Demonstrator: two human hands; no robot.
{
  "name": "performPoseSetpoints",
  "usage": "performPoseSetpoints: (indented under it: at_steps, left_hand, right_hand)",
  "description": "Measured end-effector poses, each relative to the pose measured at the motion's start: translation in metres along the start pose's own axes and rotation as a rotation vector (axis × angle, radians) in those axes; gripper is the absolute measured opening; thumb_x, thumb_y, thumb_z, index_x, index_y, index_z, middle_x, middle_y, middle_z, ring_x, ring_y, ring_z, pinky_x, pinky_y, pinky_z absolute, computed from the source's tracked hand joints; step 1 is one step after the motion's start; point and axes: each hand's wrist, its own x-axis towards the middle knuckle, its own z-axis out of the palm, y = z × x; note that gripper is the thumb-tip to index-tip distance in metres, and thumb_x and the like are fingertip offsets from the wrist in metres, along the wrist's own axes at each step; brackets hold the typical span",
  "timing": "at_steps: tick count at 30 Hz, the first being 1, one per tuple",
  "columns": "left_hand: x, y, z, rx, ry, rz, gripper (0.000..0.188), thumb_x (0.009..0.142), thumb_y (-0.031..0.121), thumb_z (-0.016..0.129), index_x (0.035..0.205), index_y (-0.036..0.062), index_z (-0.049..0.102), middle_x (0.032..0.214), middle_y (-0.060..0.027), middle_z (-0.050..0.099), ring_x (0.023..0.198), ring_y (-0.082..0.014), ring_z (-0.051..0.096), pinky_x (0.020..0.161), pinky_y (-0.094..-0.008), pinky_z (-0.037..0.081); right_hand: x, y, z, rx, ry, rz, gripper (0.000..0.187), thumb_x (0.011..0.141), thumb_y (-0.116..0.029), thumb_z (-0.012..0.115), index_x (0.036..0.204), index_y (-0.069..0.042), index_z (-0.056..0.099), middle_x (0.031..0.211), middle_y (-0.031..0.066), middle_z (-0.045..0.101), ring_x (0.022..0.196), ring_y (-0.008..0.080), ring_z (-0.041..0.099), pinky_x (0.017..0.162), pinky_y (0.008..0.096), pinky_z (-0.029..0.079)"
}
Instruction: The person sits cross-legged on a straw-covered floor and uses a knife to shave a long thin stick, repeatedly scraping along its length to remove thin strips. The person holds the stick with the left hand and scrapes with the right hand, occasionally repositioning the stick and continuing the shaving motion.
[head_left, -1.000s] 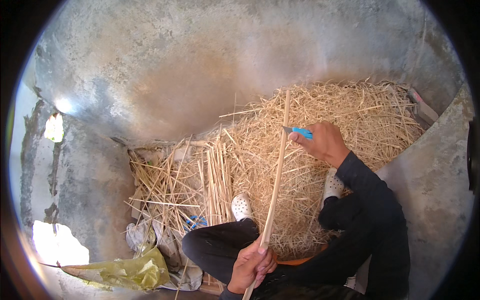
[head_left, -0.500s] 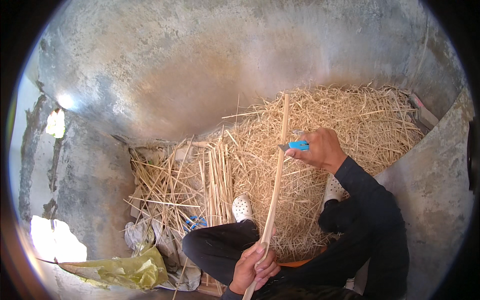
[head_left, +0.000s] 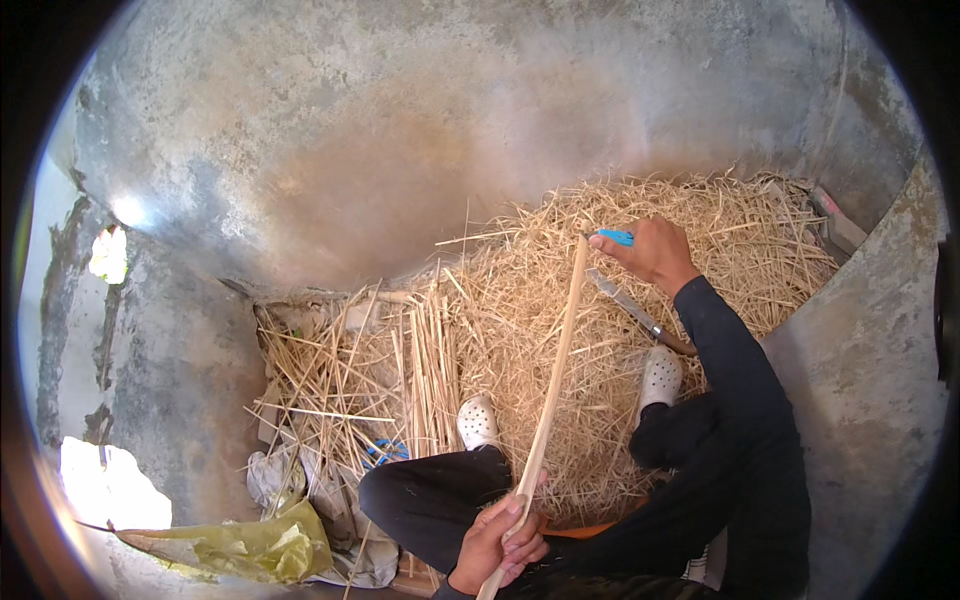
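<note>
A long pale strip point(head_left: 560, 375), wood or bamboo by its look, slants up and away from my lap. My left hand point(head_left: 500, 537) grips it near its lower end, fingers wrapped round. At the strip's far tip is my right hand point(head_left: 655, 252), closed on a blue utility knife point(head_left: 617, 237). The knife's blade end meets the tip of the strip; the blade itself is barely visible. On the shavings below my right hand lies a large knife point(head_left: 640, 312) with a long blade and a curved brown handle.
A heap of pale shavings point(head_left: 720, 230) spreads under and beyond my feet, which wear white clogs point(head_left: 478, 422). Several cut strips point(head_left: 430, 370) lie at the left, near a yellow-green plastic sack point(head_left: 250, 548). Grey concrete walls point(head_left: 400, 130) enclose the spot.
My right hand with the utility knife has moved up and away along the strip to its tip. The large knife on the shavings has come into fuller view.
</note>
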Motion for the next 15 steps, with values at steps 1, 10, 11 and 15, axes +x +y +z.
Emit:
performPoseSetpoints:
  at_steps: [1,10,11,15]
  left_hand:
    - [0.001,0.0,0.001,0.009,0.002,-0.003,0.048,0.1,0.024,0.043,0.143,0.0068,0.032,0.055,0.0026,0.035,0.039,-0.0063,0.033,0.049,-0.0249,0.033]
    - [0.001,0.006,-0.013,0.056,0.067,0.134,0.05,0.098,0.027,0.046,0.142,0.0077,0.033,0.053,0.0016,0.035,0.035,-0.0079,0.036,0.048,-0.0259,0.037]
    - [0.005,0.01,-0.011,0.061,0.052,0.163,0.05,0.098,0.027,0.046,0.142,0.0075,0.033,0.053,0.0017,0.035,0.035,-0.0077,0.035,0.047,-0.0257,0.036]
    - [0.011,0.024,0.001,0.1,-0.001,0.213,0.051,0.098,0.027,0.046,0.143,0.0068,0.032,0.052,0.0022,0.035,0.035,-0.0071,0.034,0.047,-0.0255,0.036]
  right_hand:
    - [0.003,0.01,0.003,0.008,0.002,0.136,0.081,0.079,-0.081,0.041,0.045,-0.008,0.046,0.04,0.003,0.037,0.038,0.0188,0.042,0.04,0.0389,0.033]
    - [-0.02,-0.033,-0.028,0.287,-0.155,0.111,0.078,0.082,-0.076,0.045,0.048,-0.006,0.048,0.043,0.0058,0.038,0.04,0.02,0.039,0.042,0.0391,0.033]
    - [-0.037,-0.055,-0.026,0.288,-0.186,-0.027,0.076,0.081,-0.076,0.046,0.05,-0.007,0.052,0.044,0.007,0.041,0.04,0.0218,0.042,0.043,0.04,0.035]
    - [-0.089,-0.106,-0.04,0.275,-0.303,-0.385,0.075,0.079,-0.078,0.045,0.054,-0.008,0.06,0.046,0.0093,0.05,0.042,0.0254,0.052,0.044,0.0399,0.04]
